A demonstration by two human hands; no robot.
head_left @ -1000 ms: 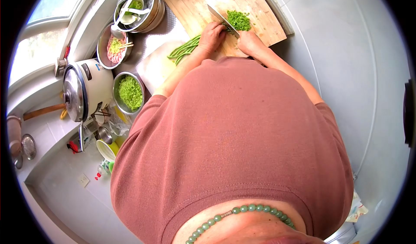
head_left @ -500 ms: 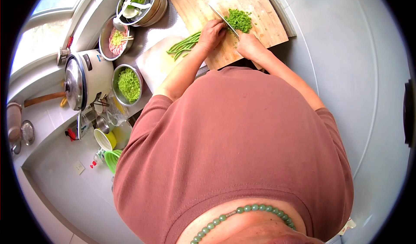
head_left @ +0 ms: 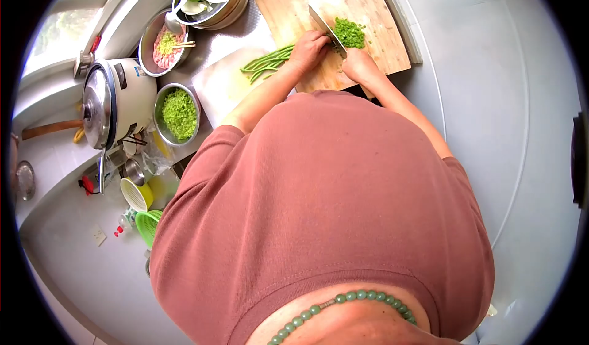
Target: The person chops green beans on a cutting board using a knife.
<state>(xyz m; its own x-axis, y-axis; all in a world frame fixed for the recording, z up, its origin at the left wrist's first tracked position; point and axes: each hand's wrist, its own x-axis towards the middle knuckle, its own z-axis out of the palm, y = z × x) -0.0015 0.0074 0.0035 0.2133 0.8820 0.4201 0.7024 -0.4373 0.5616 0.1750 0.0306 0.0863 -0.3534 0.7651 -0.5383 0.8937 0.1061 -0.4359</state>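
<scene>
On the wooden cutting board (head_left: 288, 4), my right hand (head_left: 361, 66) is closed around the handle of a kitchen knife (head_left: 323, 25). The blade slants up and left, close beside the fingertips of my left hand (head_left: 308, 50). That hand is curled over the ends of a bundle of long green beans (head_left: 265, 61), whose gripped ends are hidden under the fingers. The rest of the bundle trails left onto a pale board (head_left: 224, 78). Finely chopped green beans (head_left: 349, 33) lie in a pile just right of the blade.
To the left stand a metal bowl of shredded green vegetable (head_left: 180, 115), a bowl of pinkish meat with chopsticks (head_left: 164, 49), and a stack of pans (head_left: 230, 14). A lidded white cooker (head_left: 132, 93) is farther left. Baskets (head_left: 147, 225) sit lower down.
The whole view has shifted slightly, with the board appearing farther right. Both hands keep their grips, and the knife stays between the left fingers and the chopped pile.
</scene>
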